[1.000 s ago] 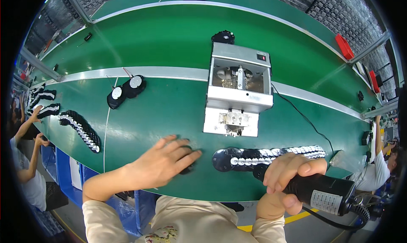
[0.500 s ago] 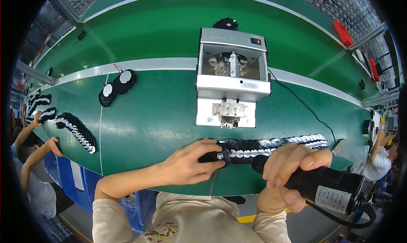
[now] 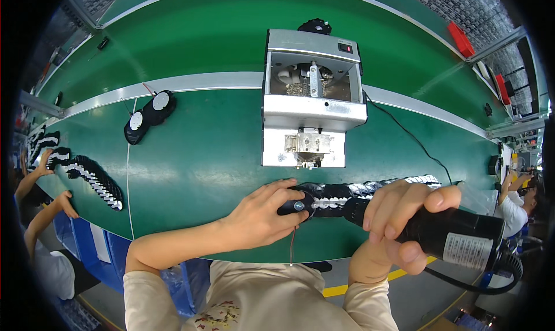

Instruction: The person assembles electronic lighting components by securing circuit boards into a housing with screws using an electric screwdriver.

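Note:
My left hand [image 3: 261,214] lies on the table with its fingers closed around a small black housing [image 3: 296,206], which has a round silver spot on its top. A thin wire [image 3: 293,238] hangs from the housing toward the table's front edge. In my right hand [image 3: 399,221] is a black electric screwdriver [image 3: 442,235] with a white label and a cable at its rear. It is held nearly level, its front end over a long row of overlapping black parts with silver discs [image 3: 329,204]. The row begins beside the housing and runs right, partly hidden behind my right hand. The screwdriver's bit cannot be seen.
A silver screw feeder [image 3: 312,111] stands beyond my hands, its cord running right. Two joined black housings with white discs [image 3: 150,117] lie at the left. Farther left is another row of black parts [image 3: 95,181], near a co-worker's hands. A plastic bag [image 3: 477,199] lies at right.
The whole view has shifted a little. My right hand and the screwdriver have moved slightly right and away from me. My left hand keeps hold of the black housing, slightly farther right.

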`<state>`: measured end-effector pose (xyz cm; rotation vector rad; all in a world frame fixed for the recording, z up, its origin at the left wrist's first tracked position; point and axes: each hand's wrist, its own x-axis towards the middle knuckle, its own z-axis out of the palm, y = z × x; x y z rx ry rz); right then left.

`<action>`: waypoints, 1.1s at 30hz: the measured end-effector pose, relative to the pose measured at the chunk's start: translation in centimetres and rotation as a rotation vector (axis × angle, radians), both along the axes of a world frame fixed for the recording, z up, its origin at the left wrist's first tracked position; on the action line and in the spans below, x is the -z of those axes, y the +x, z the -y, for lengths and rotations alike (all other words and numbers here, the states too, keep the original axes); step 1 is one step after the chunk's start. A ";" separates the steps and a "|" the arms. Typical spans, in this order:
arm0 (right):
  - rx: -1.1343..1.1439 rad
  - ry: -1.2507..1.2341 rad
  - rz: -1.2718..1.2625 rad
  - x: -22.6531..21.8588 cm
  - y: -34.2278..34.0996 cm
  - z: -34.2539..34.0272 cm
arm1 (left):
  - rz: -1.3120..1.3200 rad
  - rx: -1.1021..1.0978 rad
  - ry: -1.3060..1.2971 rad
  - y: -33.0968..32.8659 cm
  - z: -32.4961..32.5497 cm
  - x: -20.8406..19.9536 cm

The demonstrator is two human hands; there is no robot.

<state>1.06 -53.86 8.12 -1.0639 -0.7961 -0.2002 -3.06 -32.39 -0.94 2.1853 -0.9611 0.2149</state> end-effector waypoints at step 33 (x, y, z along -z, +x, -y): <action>0.122 -0.030 -0.124 -0.3 -0.3 -4.8 | 0.062 0.046 -0.042 0.3 -1.8 1.5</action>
